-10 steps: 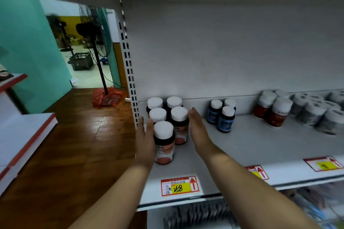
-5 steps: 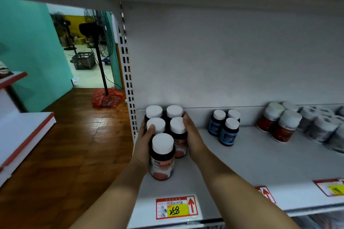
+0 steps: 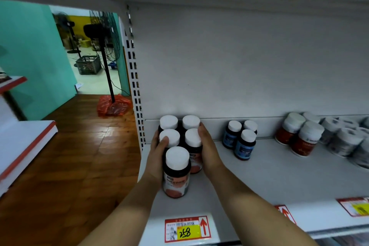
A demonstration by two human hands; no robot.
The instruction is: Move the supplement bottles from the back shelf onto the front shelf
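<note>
Five dark supplement bottles with white caps and orange labels are bunched at the left end of the white metal shelf. Four sit up by the back edge and one stands just in front of them, well short of the front edge. The left hand has its grip clamped on the bunch's left side, thumb over a cap. The right hand lies flat against the right side, grip apart.
</note>
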